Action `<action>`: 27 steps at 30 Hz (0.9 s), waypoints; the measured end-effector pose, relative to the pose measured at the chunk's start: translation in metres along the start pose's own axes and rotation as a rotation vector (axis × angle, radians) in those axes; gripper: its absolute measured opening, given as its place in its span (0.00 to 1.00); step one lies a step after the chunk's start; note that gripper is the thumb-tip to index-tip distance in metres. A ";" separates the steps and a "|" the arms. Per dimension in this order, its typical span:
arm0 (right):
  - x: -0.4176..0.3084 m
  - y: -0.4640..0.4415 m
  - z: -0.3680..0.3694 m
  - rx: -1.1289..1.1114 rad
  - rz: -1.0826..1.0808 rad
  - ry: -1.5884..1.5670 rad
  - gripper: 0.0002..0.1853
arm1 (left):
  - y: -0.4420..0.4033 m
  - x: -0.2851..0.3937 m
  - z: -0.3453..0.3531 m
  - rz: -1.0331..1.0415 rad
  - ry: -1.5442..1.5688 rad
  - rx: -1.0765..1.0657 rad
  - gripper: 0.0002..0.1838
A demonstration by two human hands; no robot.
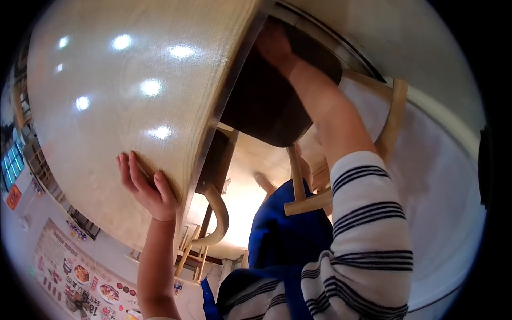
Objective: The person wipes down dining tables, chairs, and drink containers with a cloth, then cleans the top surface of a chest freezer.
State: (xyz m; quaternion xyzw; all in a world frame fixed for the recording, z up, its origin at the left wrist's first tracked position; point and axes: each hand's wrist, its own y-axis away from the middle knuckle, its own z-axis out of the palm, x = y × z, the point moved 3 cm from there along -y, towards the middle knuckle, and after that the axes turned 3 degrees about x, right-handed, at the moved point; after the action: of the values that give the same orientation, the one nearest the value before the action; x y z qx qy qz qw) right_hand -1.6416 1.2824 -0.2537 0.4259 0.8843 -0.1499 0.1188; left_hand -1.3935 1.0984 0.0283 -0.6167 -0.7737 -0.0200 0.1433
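Now, left hand point(146, 189): rests on table point(101, 133) near edge, fingers partly spread, gripping nothing.
Right hand point(273, 44): reaches to far part of dark chair seat point(269, 104), in shadow; cannot tell how open or whether holding anything.
Chair seat: lies right alongside table edge, crossed by right forearm.
Blue apron point(274, 232): shows below seat in view.

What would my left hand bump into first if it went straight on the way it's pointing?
The way looks free as far as the picture shows: your left hand points across the tabletop, with only light reflections ahead. Its exact height over the surface is hard to judge.
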 end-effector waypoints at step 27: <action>-0.005 -0.014 -0.040 -0.457 0.040 0.295 0.20 | 0.003 -0.007 -0.004 -0.017 0.026 0.041 0.25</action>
State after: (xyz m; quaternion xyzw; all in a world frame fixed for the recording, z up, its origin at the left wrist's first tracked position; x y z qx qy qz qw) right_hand -1.6526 1.2850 -0.2124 0.4227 0.8943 0.1199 0.0846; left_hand -1.3883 1.0913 0.0300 -0.6069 -0.7772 -0.0135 0.1655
